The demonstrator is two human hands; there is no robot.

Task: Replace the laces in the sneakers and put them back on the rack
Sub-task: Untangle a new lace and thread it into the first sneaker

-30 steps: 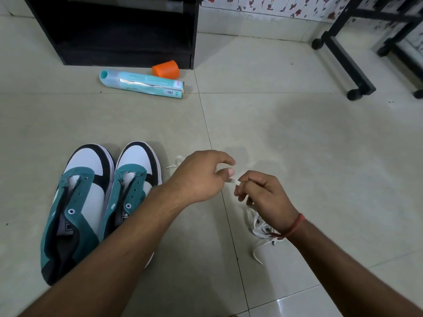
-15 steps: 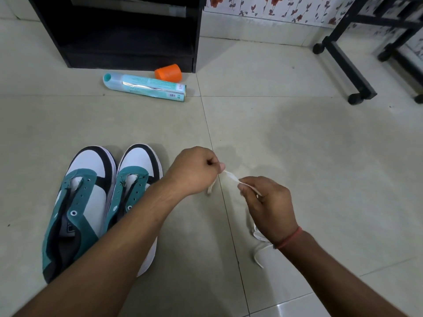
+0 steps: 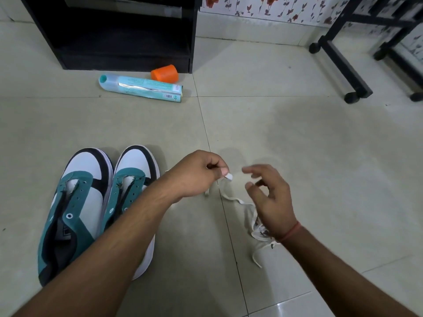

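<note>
Two teal, white and black sneakers stand side by side on the floor at lower left, toes pointing away: the left sneaker (image 3: 75, 202) and the right sneaker (image 3: 131, 179). Neither has laces in its eyelets. My left hand (image 3: 196, 172) is pinched shut on one end of a white lace (image 3: 233, 199). The lace trails down to a loose heap on the tiles under my right wrist. My right hand (image 3: 271, 197) hovers just right of the lace with its fingers spread, holding nothing.
A teal spray can (image 3: 142, 88) lies on its side beside an orange cap (image 3: 164, 73), in front of a black rack (image 3: 123, 33). A black frame on castors (image 3: 343, 65) stands at the far right. The floor is pale tile.
My right hand has let go of the lace and opened its fingers. My left hand keeps its pinch on the lace end and has moved slightly right.
</note>
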